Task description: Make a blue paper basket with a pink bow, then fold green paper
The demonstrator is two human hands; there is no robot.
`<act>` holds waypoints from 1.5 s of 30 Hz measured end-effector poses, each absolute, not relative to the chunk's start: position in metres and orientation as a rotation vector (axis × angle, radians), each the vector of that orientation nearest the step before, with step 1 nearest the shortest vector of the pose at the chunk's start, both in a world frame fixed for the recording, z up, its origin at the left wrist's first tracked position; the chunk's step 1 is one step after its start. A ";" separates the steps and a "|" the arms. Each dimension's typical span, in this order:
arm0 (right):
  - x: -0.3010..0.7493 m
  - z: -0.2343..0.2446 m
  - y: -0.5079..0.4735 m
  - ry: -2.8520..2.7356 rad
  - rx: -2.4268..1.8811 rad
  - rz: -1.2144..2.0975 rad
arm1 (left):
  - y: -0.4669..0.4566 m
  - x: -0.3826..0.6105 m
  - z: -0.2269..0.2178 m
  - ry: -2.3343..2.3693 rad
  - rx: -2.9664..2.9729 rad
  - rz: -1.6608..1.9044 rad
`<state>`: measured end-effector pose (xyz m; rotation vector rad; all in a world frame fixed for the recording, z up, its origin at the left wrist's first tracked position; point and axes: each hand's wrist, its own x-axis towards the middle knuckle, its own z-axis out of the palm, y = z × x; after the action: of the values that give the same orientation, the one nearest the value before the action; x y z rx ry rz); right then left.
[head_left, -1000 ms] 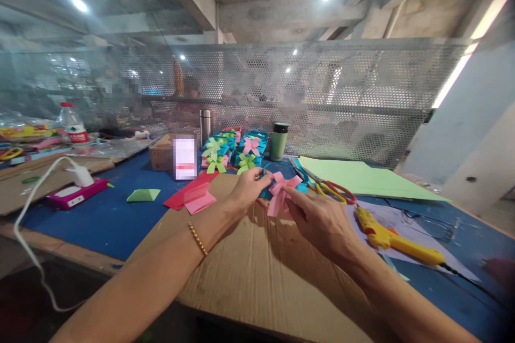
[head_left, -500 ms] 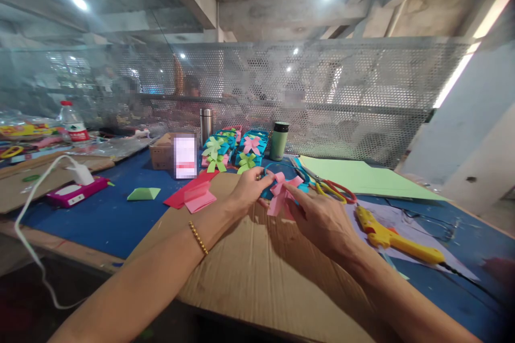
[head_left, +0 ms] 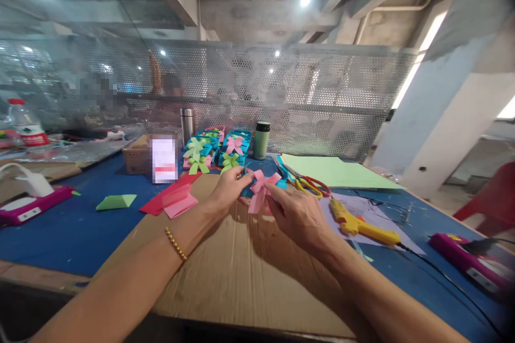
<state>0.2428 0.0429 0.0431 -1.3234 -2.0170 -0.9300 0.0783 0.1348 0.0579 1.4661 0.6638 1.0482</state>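
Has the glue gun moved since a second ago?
No: judged against the purple paper and blue table, the glue gun lies unmoved; only the view swung right.

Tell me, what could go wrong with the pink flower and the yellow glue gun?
Maybe two things. The right grip is touching the pink flower, so pressing too hard could crease its paper. The yellow glue gun has a black cord near the right forearm, so a sideways bump might catch it and drag the gun.
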 end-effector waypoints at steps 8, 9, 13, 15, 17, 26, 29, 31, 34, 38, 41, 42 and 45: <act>0.243 0.044 0.042 -2.021 -1.337 -0.915 | 0.134 0.077 0.057 0.670 1.465 1.055; 0.243 0.044 0.042 -2.022 -1.344 -0.910 | 0.134 0.077 0.058 0.673 1.465 1.053; 0.244 0.042 0.042 -2.031 -1.376 -0.889 | 0.132 0.078 0.059 0.686 1.466 1.040; 0.245 0.041 0.043 -2.043 -1.391 -0.878 | 0.132 0.079 0.059 0.689 1.464 1.030; 0.245 0.041 0.043 -2.054 -1.401 -0.868 | 0.131 0.079 0.059 0.694 1.460 1.026; 0.246 0.042 0.042 -2.061 -1.386 -0.782 | 0.134 0.079 0.057 0.661 1.413 1.007; 0.247 0.045 0.042 -2.036 -1.357 -0.712 | 0.140 0.081 0.051 0.658 1.384 0.988; 0.249 0.048 0.042 -1.985 -1.337 -0.654 | 0.146 0.081 0.047 0.675 1.369 0.973; 0.251 0.056 0.043 -1.881 -1.307 -0.549 | 0.153 0.081 0.042 0.700 1.362 0.950; 0.258 0.071 0.041 -1.738 -1.273 -0.369 | 0.159 0.080 0.038 0.707 1.385 0.908; 0.266 0.085 0.037 -1.611 -1.247 -0.186 | 0.159 0.080 0.036 0.718 1.397 0.862; 0.269 0.090 0.035 -1.564 -1.236 -0.118 | 0.159 0.080 0.035 0.724 1.398 0.850; 0.279 0.105 0.028 -1.423 -1.188 0.073 | 0.161 0.079 0.034 0.747 1.399 0.839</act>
<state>0.2793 0.0283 0.1050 -1.1882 -1.4232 0.0728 0.0787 0.1605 0.0336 1.3990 0.7472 0.8389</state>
